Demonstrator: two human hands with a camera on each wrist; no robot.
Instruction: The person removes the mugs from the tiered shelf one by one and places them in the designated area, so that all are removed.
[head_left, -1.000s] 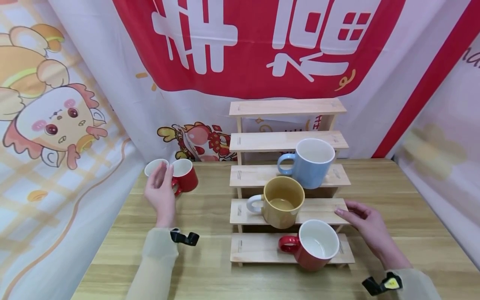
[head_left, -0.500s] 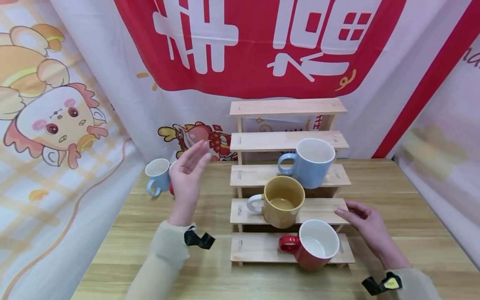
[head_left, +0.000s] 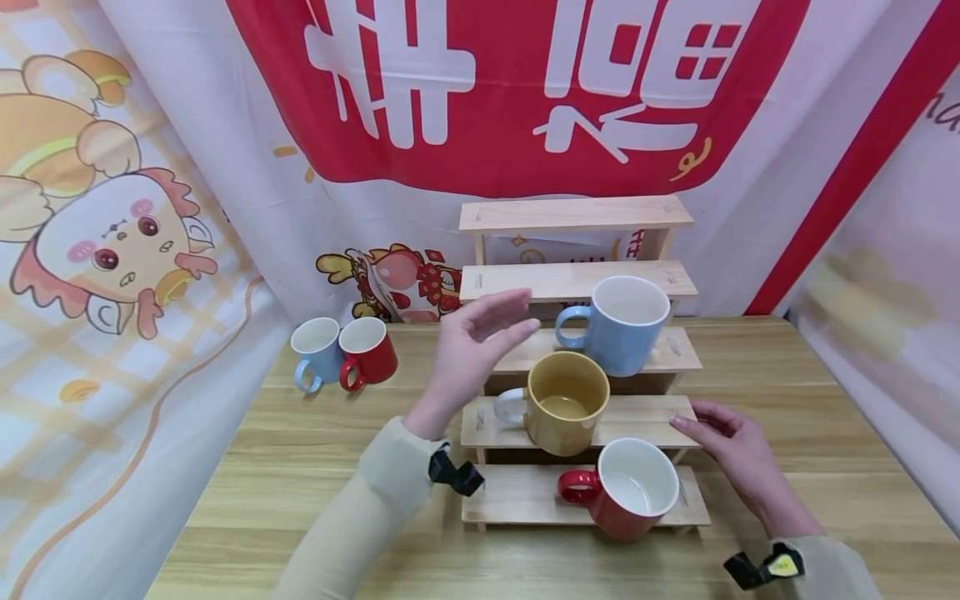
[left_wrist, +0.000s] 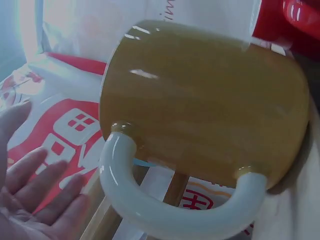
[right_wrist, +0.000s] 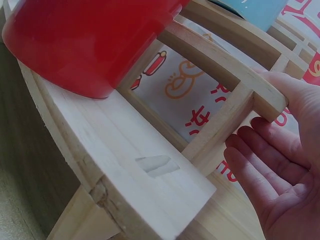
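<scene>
A stepped wooden shelf point(head_left: 517, 493) stands on the table and carries three mugs on its lower tiers. The red mug point(head_left: 622, 512) is on the lowest tier, a mustard-yellow mug point(head_left: 558, 433) with a white handle one step up, and a light blue mug point(head_left: 622, 346) on the third tier. All their handles point left. My left hand point(head_left: 467, 354) holds nothing; its fingers are extended over the shelf's left side, left of the blue mug's handle. With thumb on top and fingers underneath, my right hand point(head_left: 738, 450) grips the right end of the second tier.
At the table's back left, a second blue mug point(head_left: 318, 354) and a second red mug point(head_left: 372, 357) stand side by side. Printed cloth point(head_left: 360, 208) hangs behind and along both sides. The shelf's top board point(head_left: 573, 215) is near the back cloth.
My left hand has moved right, from the mugs at the back left to the shelf, bringing both of those mugs into full view. My right hand and the shelf have stayed put.
</scene>
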